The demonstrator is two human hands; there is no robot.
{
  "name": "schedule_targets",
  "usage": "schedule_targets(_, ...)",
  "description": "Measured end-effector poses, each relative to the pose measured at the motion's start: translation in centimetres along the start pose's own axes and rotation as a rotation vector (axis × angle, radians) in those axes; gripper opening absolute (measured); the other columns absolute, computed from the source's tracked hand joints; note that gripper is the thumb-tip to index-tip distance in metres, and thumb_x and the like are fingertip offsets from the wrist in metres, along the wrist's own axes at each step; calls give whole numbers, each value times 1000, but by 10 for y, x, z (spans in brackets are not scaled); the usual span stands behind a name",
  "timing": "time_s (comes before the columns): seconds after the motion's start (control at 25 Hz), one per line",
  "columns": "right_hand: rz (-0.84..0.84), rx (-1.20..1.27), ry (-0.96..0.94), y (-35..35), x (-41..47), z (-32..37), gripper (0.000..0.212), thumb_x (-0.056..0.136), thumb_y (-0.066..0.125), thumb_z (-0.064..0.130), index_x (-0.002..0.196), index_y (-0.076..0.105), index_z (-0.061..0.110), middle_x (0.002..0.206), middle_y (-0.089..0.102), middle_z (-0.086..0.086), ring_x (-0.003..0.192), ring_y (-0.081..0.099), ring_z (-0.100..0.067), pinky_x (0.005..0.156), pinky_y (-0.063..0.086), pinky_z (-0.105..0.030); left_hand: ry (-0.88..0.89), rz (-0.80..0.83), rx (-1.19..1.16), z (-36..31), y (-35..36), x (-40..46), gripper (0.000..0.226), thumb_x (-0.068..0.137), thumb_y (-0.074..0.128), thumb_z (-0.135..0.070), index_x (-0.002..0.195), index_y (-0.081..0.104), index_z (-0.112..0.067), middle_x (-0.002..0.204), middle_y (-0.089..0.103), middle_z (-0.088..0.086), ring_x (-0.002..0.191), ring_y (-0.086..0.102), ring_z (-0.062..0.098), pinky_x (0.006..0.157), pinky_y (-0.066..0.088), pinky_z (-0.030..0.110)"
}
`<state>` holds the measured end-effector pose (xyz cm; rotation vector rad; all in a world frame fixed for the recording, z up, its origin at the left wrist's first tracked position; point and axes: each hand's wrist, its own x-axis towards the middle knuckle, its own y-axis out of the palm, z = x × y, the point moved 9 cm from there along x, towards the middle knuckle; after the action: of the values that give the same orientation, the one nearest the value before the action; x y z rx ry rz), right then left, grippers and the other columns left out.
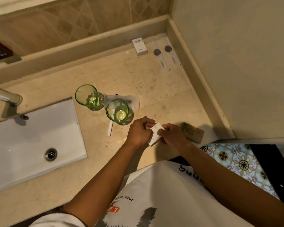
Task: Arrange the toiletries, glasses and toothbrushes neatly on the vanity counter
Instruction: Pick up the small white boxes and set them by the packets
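Small white flat cardboard toiletry box [156,134] held over near counter edge, right of two green glass tumblers [117,112]; left hand [138,131] and right hand [170,136] both pinching it. Judged light, crushable: best gripped by edges, not faces

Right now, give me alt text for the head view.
Both hands, left hand and right hand, hold a small white packet over a beige vanity counter. Two green glasses stand beside the white sink; wrapped toothbrushes lie in the far corner.
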<state>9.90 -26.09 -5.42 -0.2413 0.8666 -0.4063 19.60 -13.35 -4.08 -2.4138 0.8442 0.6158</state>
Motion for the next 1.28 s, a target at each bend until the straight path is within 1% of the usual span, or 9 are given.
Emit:
schedule_targets(0.08,-7,101,1,-12,8,16,13,88,62,14,77,68,17,69,71,-8,61,63,-18,66,57,-35,9,-40,-59,-15,-8,8,47,79,54,10,117,70,-13,105,75,0,103,70,19,94,59,38)
schedule_targets(0.2,-40,219,-14,-28,22,43,7,89,64,16,86,70,18,59,71,-3,56,64,-16,67,58,-34,18,-121,-98,-33,-23,23,47,83,62,4,126,63,-16,112,73,1,102,69,16,92,60,40)
schedule_targets(0.4,8,376,-81,-45,65,100,13,92,64,19,88,73,12,62,65,-9,57,55,-19,60,45,-35,28,-220,-98,-72,-50,57,39,85,68,-11,122,63,-23,100,69,-10,86,67,4,73,57,26)
schedule_targets(0.52,56,494,-96,-42,92,131,14,93,62,15,88,72,8,63,57,-12,59,48,-22,56,39,-33,-29,-213,-167,-88,-66,85,34,84,67,-5,116,68,-18,104,72,3,93,71,18,82,60,35)
schedule_targets(0.64,91,556,-188,-41,120,174,15,95,61,14,96,72,4,75,58,-19,67,49,-24,65,42,-36,-101,-224,-324,-100,-90,120,29,85,69,4,111,72,-9,106,74,14,95,74,30,77,63,36)
schedule_targets(0.76,168,556,-230,-33,148,212,17,95,60,15,105,73,9,89,63,-23,74,52,-23,68,45,-35,-107,-260,-435,-109,-117,154,26,86,69,7,105,72,-11,96,76,11,80,75,21,60,59,25)
schedule_targets(0.88,155,535,-179,-25,179,228,27,90,61,7,116,67,12,86,68,-17,69,56,-19,59,49,-28,-124,-292,-522,-109,-136,183,23,85,71,5,103,72,-10,86,75,7,67,75,13,56,58,23)
schedule_targets(1.08,96,401,-170,-5,221,243,21,88,68,10,99,67,28,74,75,7,59,67,-9,56,54,-23,-176,-369,-478,-96,-159,227,14,86,76,-3,96,71,-11,81,72,4,82,75,22,63,61,25)
schedule_targets(1.28,-31,510,-100,14,246,239,37,88,66,5,118,52,21,102,73,-7,77,75,-20,61,56,-26,-215,-519,-541,-87,-164,246,17,86,77,-8,99,66,-6,94,73,16,84,75,31,81,62,42)
